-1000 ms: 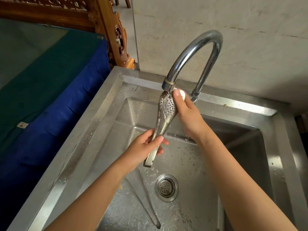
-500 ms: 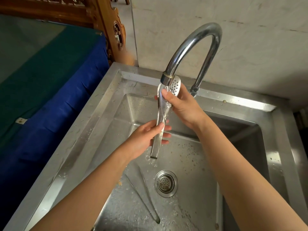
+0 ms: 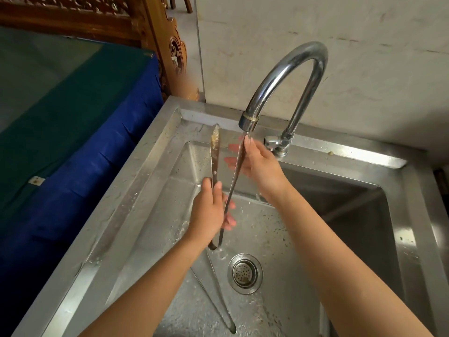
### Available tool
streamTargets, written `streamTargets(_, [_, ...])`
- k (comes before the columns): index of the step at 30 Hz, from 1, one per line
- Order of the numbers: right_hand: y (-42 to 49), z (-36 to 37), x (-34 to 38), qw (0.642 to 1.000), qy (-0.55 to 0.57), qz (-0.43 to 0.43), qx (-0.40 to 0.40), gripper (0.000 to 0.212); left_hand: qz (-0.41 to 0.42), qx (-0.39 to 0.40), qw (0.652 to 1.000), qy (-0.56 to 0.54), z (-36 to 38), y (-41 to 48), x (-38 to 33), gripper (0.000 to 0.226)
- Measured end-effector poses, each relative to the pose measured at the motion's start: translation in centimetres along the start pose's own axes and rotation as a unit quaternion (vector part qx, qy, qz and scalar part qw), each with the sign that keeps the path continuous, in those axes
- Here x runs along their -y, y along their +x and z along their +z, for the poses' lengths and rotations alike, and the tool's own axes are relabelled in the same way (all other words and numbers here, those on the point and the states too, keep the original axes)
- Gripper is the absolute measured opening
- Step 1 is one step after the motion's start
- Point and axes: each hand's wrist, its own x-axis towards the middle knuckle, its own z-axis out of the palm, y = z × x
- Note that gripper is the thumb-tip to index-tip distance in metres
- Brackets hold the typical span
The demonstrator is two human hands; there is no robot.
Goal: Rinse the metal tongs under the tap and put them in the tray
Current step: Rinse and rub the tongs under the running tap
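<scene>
Change: since the earlier frames the tongs (image 3: 224, 186) are standing spread into a narrow V, where before the two arms were pressed together; the right hand (image 3: 261, 166) is now keeping only one arm under the spout.
Tongs: thin shiny metal, joined end hanging low over the basin, tips pointing up; the left tip is carrying pale food crumbs.
Left hand (image 3: 210, 215): it is closing around the lower part of the tongs, near the bend.
Right hand: its fingers are pinching the upper end of the right arm, just below the tap (image 3: 286, 76) mouth.
Water: a thin stream is running down along this arm and splashing near the drain (image 3: 245, 273).
Sink (image 3: 136, 190): steel, wet; another long thin utensil (image 3: 218, 297) is lying on the bottom left of the drain.
Edges: a blue-green cloth (image 3: 60, 117) is touching the left rim; the wall is standing close behind the tap; the basin's right part is lying free.
</scene>
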Motion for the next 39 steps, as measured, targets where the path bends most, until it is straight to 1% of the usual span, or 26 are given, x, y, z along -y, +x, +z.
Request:
streamTargets(2, [-0.1,0.0,0.3,0.997,-0.058,-0.034,-0.043,0.038,0.039,-0.059,0.994,0.086,-0.2,-0.1,0.1,0.018])
streamTargets(4, [-0.2,-0.3,0.5,0.990,-0.123,-0.063,-0.044,0.044,0.078,-0.095,0.979,0.160,-0.4,-0.3,0.1,0.020])
streamTargets(5, [-0.2,-0.5,0.5,0.984,-0.156,-0.074,-0.038,0.042,0.095,-0.109,0.974,0.175,-0.5,-0.4,0.1,0.020])
streamTargets(6, [-0.2,-0.8,0.5,0.980,-0.176,-0.082,-0.034,0.036,0.106,-0.121,0.972,0.174,-0.6,-0.6,0.1,0.020])
streamTargets(8, [-0.3,-1.4,0.5,0.984,-0.158,-0.079,-0.021,0.027,0.120,-0.140,0.972,0.146,-0.8,-1.0,0.2,0.018])
streamTargets(11, [-0.7,-2.2,0.0,0.995,-0.065,-0.053,0.045,0.035,0.137,-0.161,0.966,0.147,-1.2,-1.7,0.8,0.012])
streamTargets(14, [-1.0,-2.8,-0.4,0.995,-0.028,-0.035,0.085,0.040,0.163,-0.167,0.958,0.168,-1.4,-2.1,1.5,0.010])
streamTargets(17, [-1.0,-3.2,-0.2,0.994,0.004,-0.024,0.106,0.050,0.184,-0.172,0.951,0.178,-1.6,-2.2,1.7,0.014])
streamTargets(19, [-0.8,-3.4,0.2,0.992,-0.001,-0.018,0.123,0.061,0.211,-0.176,0.941,0.199,-1.6,-2.2,1.9,0.016])
streamTargets(21, [-0.5,-3.3,0.7,0.989,-0.051,-0.010,0.135,0.065,0.236,-0.178,0.931,0.214,-1.7,-2.3,1.9,0.013])
streamTargets(23, [-0.3,-2.8,1.1,0.988,-0.105,-0.009,0.110,0.054,0.241,-0.179,0.928,0.221,-1.8,-2.4,2.0,0.011])
streamTargets(25, [-0.1,-2.1,1.3,0.987,-0.152,-0.027,0.050,0.040,0.228,-0.185,0.933,0.207,-1.8,-2.4,2.0,0.016])
streamTargets(27, [0.0,-1.2,1.1,0.977,-0.202,-0.068,-0.016,0.030,0.223,-0.197,0.936,0.188,-1.7,-1.9,1.8,0.020])
streamTargets(29, [0.2,-0.6,0.9,0.961,-0.229,-0.128,-0.085,0.023,0.230,-0.207,0.936,0.169,-1.3,-1.3,1.3,0.016])
streamTargets(31, [0.2,-0.3,1.0,0.942,-0.238,-0.184,-0.148,0.021,0.237,-0.206,0.937,0.154,-0.9,-0.9,0.7,0.015])
streamTargets(36, [0.2,-0.7,1.7,0.928,-0.207,-0.248,-0.185,0.022,0.270,-0.196,0.934,0.131,-0.5,-0.3,-0.1,0.025])
streamTargets(39, [0.0,-0.8,1.9,0.938,-0.178,-0.242,-0.171,0.020,0.289,-0.190,0.929,0.133,-0.3,0.0,-0.4,0.037])
